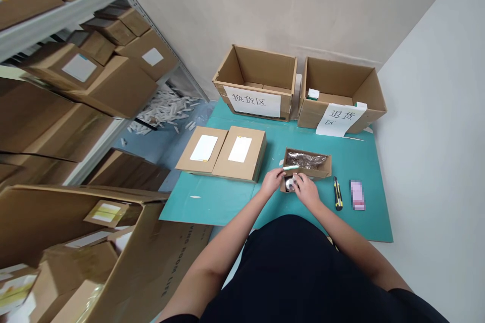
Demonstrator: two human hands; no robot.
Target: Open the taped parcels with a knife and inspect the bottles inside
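Observation:
A small open cardboard box (324, 167) lies on the table in front of me, with crinkled clear plastic wrap (306, 159) inside. Closed at the box's near left corner, my left hand (272, 182) pinches one end of a thin white-and-green strip (291, 167). My right hand (306, 190) is at the near side, its fingers bent together around something small and whitish that I cannot make out. Between both hands, a round silvery-white object (289, 184) sits over brown cardboard, partly hidden by the fingers.
A yellow-and-black utility knife (338, 194) and a blurred pink item (357, 195) lie to the right on the green table (227, 207). Two labelled cartons (239, 149) stand left. Two large open boxes (261, 103) (308, 116) line the back. Shelving (108, 141) and a big carton (151, 242) are farther left.

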